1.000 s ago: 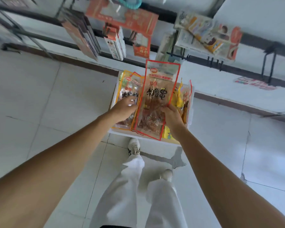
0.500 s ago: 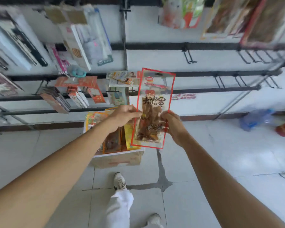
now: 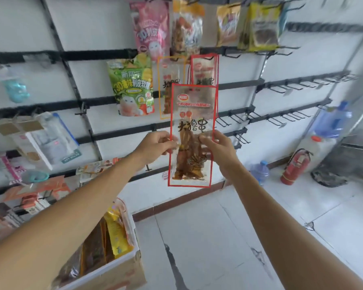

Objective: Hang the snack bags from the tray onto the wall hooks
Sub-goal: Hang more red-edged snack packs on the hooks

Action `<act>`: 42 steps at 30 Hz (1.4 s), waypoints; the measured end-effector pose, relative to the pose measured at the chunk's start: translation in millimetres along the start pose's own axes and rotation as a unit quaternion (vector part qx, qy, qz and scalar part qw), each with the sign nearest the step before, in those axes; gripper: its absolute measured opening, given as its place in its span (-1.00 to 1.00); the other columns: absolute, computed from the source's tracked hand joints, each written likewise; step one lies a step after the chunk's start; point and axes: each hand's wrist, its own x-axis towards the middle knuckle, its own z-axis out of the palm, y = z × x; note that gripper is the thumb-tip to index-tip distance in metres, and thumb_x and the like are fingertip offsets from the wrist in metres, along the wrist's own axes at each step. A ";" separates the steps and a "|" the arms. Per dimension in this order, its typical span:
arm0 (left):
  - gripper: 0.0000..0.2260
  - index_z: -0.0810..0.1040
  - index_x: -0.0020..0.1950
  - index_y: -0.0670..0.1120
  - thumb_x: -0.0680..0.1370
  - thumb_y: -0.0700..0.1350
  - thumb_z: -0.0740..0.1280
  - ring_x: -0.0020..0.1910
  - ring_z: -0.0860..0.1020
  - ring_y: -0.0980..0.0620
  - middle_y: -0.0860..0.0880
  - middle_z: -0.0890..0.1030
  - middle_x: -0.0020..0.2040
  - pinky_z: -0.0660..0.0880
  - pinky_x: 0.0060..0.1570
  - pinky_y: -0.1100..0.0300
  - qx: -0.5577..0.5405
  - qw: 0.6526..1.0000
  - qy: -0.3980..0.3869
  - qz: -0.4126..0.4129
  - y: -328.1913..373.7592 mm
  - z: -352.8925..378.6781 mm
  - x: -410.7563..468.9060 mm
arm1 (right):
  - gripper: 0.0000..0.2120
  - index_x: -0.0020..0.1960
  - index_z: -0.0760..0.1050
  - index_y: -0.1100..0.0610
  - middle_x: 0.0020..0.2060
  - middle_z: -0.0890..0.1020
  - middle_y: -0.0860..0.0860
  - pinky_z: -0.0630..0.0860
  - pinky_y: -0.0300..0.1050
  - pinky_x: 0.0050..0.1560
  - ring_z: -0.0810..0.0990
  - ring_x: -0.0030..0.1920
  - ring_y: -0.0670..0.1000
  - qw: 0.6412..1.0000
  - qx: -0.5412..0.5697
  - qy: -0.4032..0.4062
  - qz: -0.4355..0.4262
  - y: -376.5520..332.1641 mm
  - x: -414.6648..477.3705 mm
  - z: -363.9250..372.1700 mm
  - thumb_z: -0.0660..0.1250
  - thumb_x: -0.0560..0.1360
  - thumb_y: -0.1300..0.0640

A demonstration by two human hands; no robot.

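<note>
A long clear snack bag with a red border [image 3: 192, 126] is held upright in front of the wall. My left hand [image 3: 155, 146] pinches its left edge and my right hand [image 3: 218, 148] pinches its right edge at mid-height. Its top sits just below two similar bags hanging on hooks, a red-bordered bag [image 3: 204, 69] and an orange-bordered bag [image 3: 170, 80]. The white tray [image 3: 126, 256] with several more snack bags stands on a cardboard box at lower left, under my left arm.
Black rails with bare hooks [image 3: 287, 84] run along the white wall to the right. A green bag [image 3: 132, 86] and a pink bag [image 3: 152, 28] hang left of centre. A red fire extinguisher [image 3: 296, 167] and water jugs [image 3: 331, 122] stand on the floor at right.
Both hands have lifted the red-bordered bag out of the tray and raised it up toward the hanging bags. My view has tilted up from the floor to the wall.
</note>
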 end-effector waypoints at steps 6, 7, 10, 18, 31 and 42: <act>-0.80 0.52 0.19 0.03 0.57 -0.11 0.38 0.02 0.64 0.04 0.00 0.66 0.05 0.54 0.04 0.20 -0.022 0.996 0.011 0.090 61.3 -5.7 26.5 | -0.89 0.08 0.54 0.25 -0.12 0.69 0.15 0.63 -0.07 -0.22 0.67 -0.21 0.07 0.999 -0.010 0.020 -0.038 -33.2 10.9 -22.7 0.35 0.59 0.22; -0.79 0.51 0.17 0.07 0.57 -0.13 0.39 0.06 0.63 0.05 0.03 0.64 0.07 0.54 0.08 0.17 -0.033 0.992 0.027 0.119 71.2 -7.7 31.1 | -0.91 0.07 0.54 0.23 -0.12 0.69 0.14 0.60 -0.13 -0.26 0.68 -0.21 0.04 0.999 -0.012 0.019 -0.044 -37.3 13.0 -23.6 0.35 0.59 0.23; -0.79 0.50 0.10 0.09 0.55 -0.16 0.41 0.01 0.61 0.26 0.13 0.58 0.11 0.50 0.08 0.33 -0.042 0.978 0.079 0.189 91.1 -16.8 47.9 | -0.90 0.07 0.55 0.23 -0.06 0.70 0.16 0.60 -0.21 -0.23 0.69 -0.17 0.00 0.998 -0.035 0.018 -0.057 -40.9 21.5 -22.8 0.34 0.59 0.21; -0.96 0.66 -0.09 -0.09 0.53 -0.13 0.45 -0.28 0.60 0.12 -0.05 0.67 -0.22 0.51 -0.06 0.13 -0.039 0.986 0.026 0.162 101.6 -41.3 106.1 | -0.92 0.09 0.55 0.16 -0.10 0.70 0.09 0.59 -0.19 -0.14 0.70 -0.14 0.00 0.996 -0.062 0.029 -0.052 -39.1 55.1 -10.6 0.33 0.59 0.22; -0.90 0.68 -0.17 -0.09 0.53 -0.10 0.45 -0.24 0.60 0.08 -0.10 0.70 -0.14 0.52 -0.04 0.00 0.109 0.966 -0.026 0.235 94.1 -46.5 180.8 | -0.95 -0.08 0.53 0.19 -0.23 0.70 0.11 0.60 -0.19 -0.25 0.71 -0.26 0.01 0.974 0.061 0.187 -0.115 -76.6 126.6 25.3 0.38 0.54 0.28; -0.53 0.44 0.43 -0.09 0.51 -0.23 0.36 0.48 0.29 -0.11 -0.15 0.33 0.48 0.23 0.46 0.05 0.329 0.777 0.251 0.475 89.8 -8.5 226.1 | -0.91 -0.08 0.60 0.16 -0.24 0.69 0.03 0.58 -0.27 -0.29 0.69 -0.26 -0.09 0.974 0.009 0.158 -0.164 -81.7 200.5 -25.1 0.35 0.57 0.27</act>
